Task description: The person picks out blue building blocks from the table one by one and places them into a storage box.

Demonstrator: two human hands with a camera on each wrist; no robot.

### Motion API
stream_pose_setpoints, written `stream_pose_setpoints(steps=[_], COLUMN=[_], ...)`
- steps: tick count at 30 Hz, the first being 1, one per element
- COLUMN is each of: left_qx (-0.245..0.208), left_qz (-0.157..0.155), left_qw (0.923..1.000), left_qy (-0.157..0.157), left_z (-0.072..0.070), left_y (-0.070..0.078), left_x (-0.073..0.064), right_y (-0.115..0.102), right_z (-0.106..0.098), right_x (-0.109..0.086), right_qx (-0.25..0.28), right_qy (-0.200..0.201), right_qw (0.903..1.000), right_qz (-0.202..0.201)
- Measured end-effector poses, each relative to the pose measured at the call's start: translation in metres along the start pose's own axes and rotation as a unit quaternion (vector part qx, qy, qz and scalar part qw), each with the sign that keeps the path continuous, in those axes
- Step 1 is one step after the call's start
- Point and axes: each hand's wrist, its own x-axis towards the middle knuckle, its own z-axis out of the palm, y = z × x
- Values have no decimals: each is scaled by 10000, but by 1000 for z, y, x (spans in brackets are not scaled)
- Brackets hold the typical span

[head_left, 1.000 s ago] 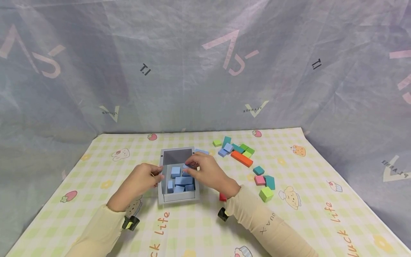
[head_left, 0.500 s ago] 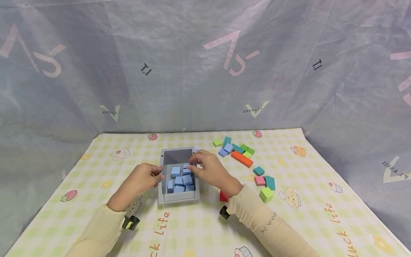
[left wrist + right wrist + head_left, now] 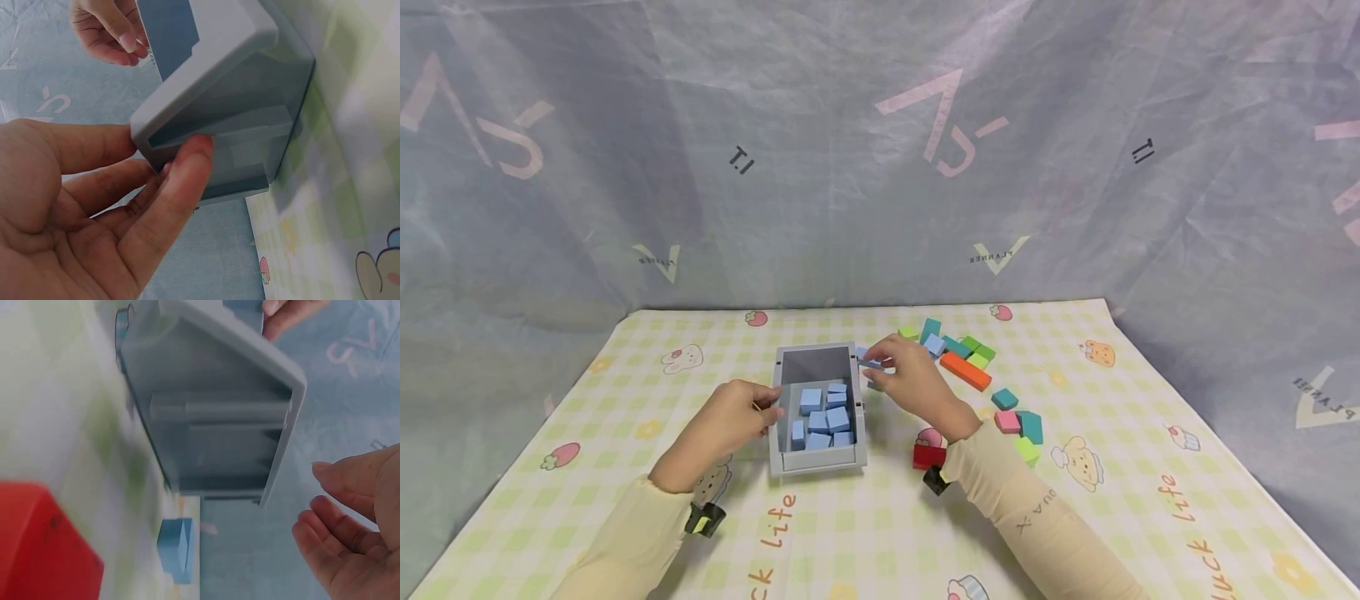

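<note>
A grey plastic box (image 3: 820,467) stands on the table with several light blue blocks (image 3: 811,402) lying loose in it. My left hand (image 3: 741,417) pinches the box's left rim; in the left wrist view its thumb and fingers (image 3: 181,181) meet at the rim's edge. Just outside the right wall, my right hand (image 3: 913,379) hovers with loosely bent fingers near light blue blocks (image 3: 863,353) on the cloth. Between its fingers (image 3: 337,525) nothing shows in the right wrist view, where a blue block (image 3: 175,547) lies beyond the box.
At the back right lie green, teal and blue blocks and a long orange-red block (image 3: 966,371). Nearer on the right are a teal block (image 3: 1004,398), a pink block (image 3: 1007,422) and others. A red block (image 3: 928,457) lies beside the right wrist. A grey curtain (image 3: 880,167) hangs behind the table.
My right hand has left the blocks inside the box and moved right, past the wall, toward the blue ones outside. The blocks inside shifted slightly. My left hand stays at the rim.
</note>
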Motion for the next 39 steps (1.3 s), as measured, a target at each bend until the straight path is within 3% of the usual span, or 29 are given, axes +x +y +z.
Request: stream_pose_setpoints(steps=[4, 13, 26, 30, 36, 39], left_qx=[26, -8, -23, -11, 11, 23], left_qz=[30, 2, 48, 30, -9, -10], left_qw=[10000, 10000, 10000, 10000, 10000, 10000], left_qy=[-3, -48, -14, -22, -8, 0], left_z=[0, 0, 0, 0, 1, 1], left_y=[-1, -2, -2, -2, -2, -2], left_x=[0, 0, 1, 1, 1, 2], right_y=[9, 29, 46, 52, 56, 56], right_z=[-1, 9, 17, 22, 25, 25], right_x=[1, 0, 0, 1, 1, 0], right_qx=[89, 54, 227, 144, -372, -462], right_qy=[-30, -78, -415, -730, -1641, -1829], right_qw=[9999, 9962, 9889, 9900, 9846, 9810], right_qz=[141, 868, 1407, 1202, 465, 460])
